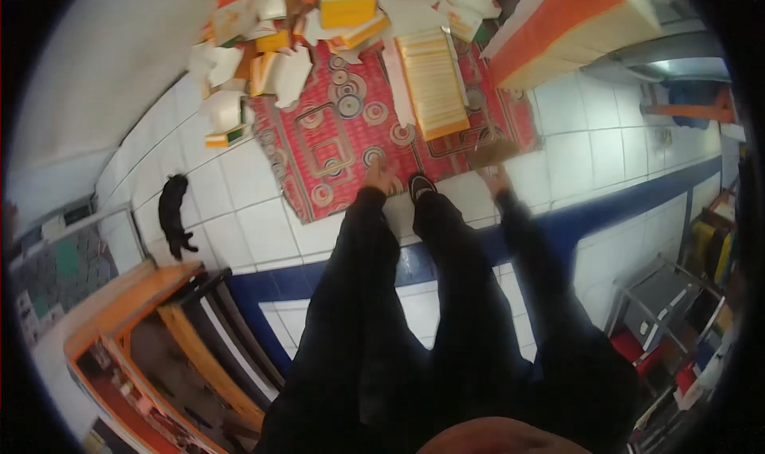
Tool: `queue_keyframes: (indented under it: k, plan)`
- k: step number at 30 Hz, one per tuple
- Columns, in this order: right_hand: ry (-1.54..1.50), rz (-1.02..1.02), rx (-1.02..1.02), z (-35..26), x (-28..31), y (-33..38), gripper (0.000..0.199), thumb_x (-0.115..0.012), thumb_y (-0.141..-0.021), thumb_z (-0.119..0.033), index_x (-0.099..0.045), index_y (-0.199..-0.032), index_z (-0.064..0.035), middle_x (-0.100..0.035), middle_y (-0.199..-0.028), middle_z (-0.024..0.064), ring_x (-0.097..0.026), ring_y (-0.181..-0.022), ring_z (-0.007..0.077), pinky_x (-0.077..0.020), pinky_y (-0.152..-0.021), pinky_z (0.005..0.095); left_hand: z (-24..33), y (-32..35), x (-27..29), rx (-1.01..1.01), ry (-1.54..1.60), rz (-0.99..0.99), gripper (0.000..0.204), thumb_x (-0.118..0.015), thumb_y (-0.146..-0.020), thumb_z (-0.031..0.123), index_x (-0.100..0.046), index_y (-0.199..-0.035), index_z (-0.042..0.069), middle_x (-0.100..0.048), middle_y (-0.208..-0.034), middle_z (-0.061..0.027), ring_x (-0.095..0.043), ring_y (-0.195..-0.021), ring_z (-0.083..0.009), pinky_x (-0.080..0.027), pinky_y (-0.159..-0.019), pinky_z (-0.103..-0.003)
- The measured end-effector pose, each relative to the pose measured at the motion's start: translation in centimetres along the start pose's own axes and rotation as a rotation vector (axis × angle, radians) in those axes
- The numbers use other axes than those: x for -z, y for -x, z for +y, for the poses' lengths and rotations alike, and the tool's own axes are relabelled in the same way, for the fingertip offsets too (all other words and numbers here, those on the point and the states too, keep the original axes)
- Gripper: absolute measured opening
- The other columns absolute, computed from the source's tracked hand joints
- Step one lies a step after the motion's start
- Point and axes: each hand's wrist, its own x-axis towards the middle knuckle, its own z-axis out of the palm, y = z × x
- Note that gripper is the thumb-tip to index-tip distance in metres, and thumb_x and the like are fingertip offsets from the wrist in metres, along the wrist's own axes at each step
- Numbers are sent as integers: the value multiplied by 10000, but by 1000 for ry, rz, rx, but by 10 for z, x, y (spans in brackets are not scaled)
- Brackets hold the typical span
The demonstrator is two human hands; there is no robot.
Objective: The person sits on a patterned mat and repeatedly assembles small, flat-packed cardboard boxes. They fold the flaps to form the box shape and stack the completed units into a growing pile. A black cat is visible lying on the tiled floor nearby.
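My left hand (380, 177) is over the near edge of a red patterned mat (374, 119), its fingers apart and nothing seen in them. To the right, my right hand (497, 179) is closed on a brown, flat-looking thing (492, 153), too blurred to name. Beyond and between the hands, a long row of yellow-edged folded cartons (433, 84) lies packed closely together on the mat. My dark shoe (421, 185) is at the mat's near edge, between my hands.
White, yellow and orange cartons (348, 12) are heaped at the far side. A tall orange-and-white sack (566, 28) stands at the far right. On the left, a black cat (172, 215) is on white tiles, near orange wooden furniture (135, 311). A grey metal-framed stand (661, 303) is at right.
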Motion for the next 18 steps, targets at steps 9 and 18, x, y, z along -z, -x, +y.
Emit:
queue_keyframes:
  k: [9, 18]
  plan:
    - [-76, 59, -71, 8, -133, -240, 949, -821, -765, -538, -466, -1419, 51, -619, -1300, 203, -595, -1203, 293, -449, -1034, 405, -73, -335, -137, -215, 237, -37, 926, -757, -902, 275, -152, -1516, -65, -540, -1334, -252, -573, -1195, -318, -499, -995, -406]
    - [136, 5, -153, 25, -91, -168, 789, -808, -843, -398, -483, -1412, 41, -663, -1208, 143, -623, -1107, 209, -484, -966, 344, -105, -284, -207, -320, 395, -198, 999, -791, -830, 235, -145, -1528, -72, -576, -1306, -297, -596, -1208, -376, -467, -1045, -436]
